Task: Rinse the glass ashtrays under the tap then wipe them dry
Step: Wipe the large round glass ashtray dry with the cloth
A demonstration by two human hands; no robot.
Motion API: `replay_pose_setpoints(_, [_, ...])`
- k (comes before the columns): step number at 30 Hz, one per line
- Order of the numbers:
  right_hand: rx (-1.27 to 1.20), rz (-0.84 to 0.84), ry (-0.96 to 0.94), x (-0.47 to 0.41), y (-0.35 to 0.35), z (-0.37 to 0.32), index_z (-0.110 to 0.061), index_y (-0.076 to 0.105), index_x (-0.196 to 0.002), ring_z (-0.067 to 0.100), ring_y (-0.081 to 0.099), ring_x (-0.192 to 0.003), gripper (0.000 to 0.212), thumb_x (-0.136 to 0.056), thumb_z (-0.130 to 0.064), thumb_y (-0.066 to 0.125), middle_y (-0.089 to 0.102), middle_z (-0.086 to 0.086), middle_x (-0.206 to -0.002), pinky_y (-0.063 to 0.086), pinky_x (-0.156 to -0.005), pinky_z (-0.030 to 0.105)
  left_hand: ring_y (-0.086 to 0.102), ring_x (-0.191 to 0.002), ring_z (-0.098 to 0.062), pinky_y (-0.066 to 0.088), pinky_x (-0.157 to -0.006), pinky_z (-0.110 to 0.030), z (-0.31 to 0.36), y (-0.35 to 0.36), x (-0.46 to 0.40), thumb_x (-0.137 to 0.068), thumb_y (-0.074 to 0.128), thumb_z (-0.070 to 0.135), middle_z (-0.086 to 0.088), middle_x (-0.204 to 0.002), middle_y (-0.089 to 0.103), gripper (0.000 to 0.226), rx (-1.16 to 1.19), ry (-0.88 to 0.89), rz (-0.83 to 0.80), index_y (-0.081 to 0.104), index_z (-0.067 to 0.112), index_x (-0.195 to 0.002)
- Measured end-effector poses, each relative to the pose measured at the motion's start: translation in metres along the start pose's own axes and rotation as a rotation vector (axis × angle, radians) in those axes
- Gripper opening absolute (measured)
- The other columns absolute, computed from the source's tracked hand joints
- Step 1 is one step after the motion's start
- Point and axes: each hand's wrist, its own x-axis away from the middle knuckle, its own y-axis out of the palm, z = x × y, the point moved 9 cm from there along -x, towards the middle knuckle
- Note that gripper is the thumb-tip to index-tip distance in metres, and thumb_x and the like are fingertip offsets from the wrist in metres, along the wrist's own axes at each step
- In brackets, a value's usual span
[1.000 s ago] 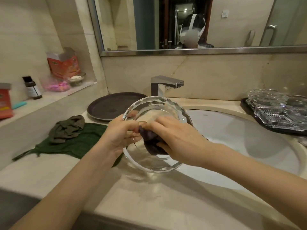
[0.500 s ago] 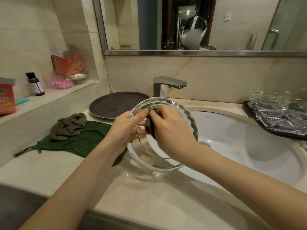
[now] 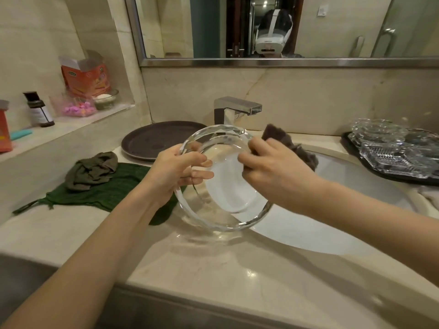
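Glass ashtray [image 3: 221, 179] tilted above bench edge, left of sink [image 3: 356, 186]: left hand [image 3: 175, 172] fingers clamping rim, right hand [image 3: 273, 172] fingers pinching cloth [image 3: 275, 135]. Risk: wet rim slipping, striking bench.

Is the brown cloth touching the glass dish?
Touching. In the head view the right hand presses the brown cloth against the upper right rim of the glass dish, with no gap showing.

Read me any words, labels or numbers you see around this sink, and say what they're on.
No text is legible.
Open orange cardboard box on the ledge: print too blurred.
Small dark bottle with a pale label: too small.
Orange packet at the left edge: blurred.
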Motion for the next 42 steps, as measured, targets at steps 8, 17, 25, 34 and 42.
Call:
replay_pose_setpoints(8, [0.009, 0.195, 0.316, -0.018, 0.01, -0.001, 0.004, 0.066, -0.09, 0.032, 0.051, -0.078, 0.028, -0.082, 0.007, 0.039, 0.061, 0.016, -0.083, 0.045, -0.066, 0.04, 0.072, -0.073, -0.02, 0.053, -0.067, -0.027, 0.007, 0.003, 0.001, -0.088, 0.061, 0.026, -0.012, -0.095, 0.071, 0.014, -0.025, 0.059, -0.013, 0.058, 0.02, -0.1])
replay_pose_setpoints(17, [-0.948, 0.132, 0.307, -0.018, 0.01, -0.017, -0.007, 0.062, -0.105, 0.022, 0.057, -0.091, 0.034, -0.071, 0.0, 0.058, 0.062, 0.007, -0.1, 0.044, -0.079, 0.028, 0.065, -0.059, -0.007, 0.051, -0.052, -0.019, 0.008, -0.001, 0.004, -0.089, 0.055, 0.035, -0.001, -0.075, 0.067, 0.026, -0.066, 0.091, 0.024, 0.062, 0.01, -0.093])
replay_pose_setpoints(25, [-0.749, 0.312, 0.501, -0.055, -0.005, 0.053, -0.013, 0.067, -0.113, 0.021, 0.048, -0.101, 0.032, -0.084, -0.004, 0.054, 0.056, 0.011, -0.108, 0.036, -0.087, 0.024, 0.072, -0.073, -0.023, 0.053, -0.067, -0.028, 0.005, -0.001, 0.004, -0.087, 0.059, 0.007, -0.013, -0.095, 0.07, 0.009, -0.036, 0.033, 0.041, 0.058, 0.011, -0.096])
replay_pose_setpoints(34, [-0.746, -0.127, 0.657, -0.059, 0.05, 0.092, -0.007, 0.071, -0.098, 0.023, 0.059, -0.094, 0.031, -0.092, -0.013, 0.041, 0.067, 0.008, -0.102, 0.044, -0.083, 0.03, 0.071, -0.073, -0.02, 0.055, -0.064, -0.025, 0.006, -0.006, 0.013, -0.081, 0.065, 0.002, -0.01, -0.097, 0.07, 0.027, -0.009, 0.055, 0.094, 0.057, 0.019, -0.1])
replay_pose_setpoints(42, [-0.577, -0.04, 0.339, -0.109, -0.004, 0.032, -0.019, 0.059, -0.082, 0.017, 0.054, -0.077, 0.023, -0.095, -0.024, 0.04, 0.061, 0.001, -0.087, 0.039, -0.06, 0.024, 0.068, -0.076, -0.021, 0.054, -0.072, -0.03, 0.023, 0.003, 0.021, -0.08, 0.058, -0.01, -0.006, -0.088, 0.066, 0.028, -0.07, 0.125, 0.112, 0.057, 0.015, -0.091])
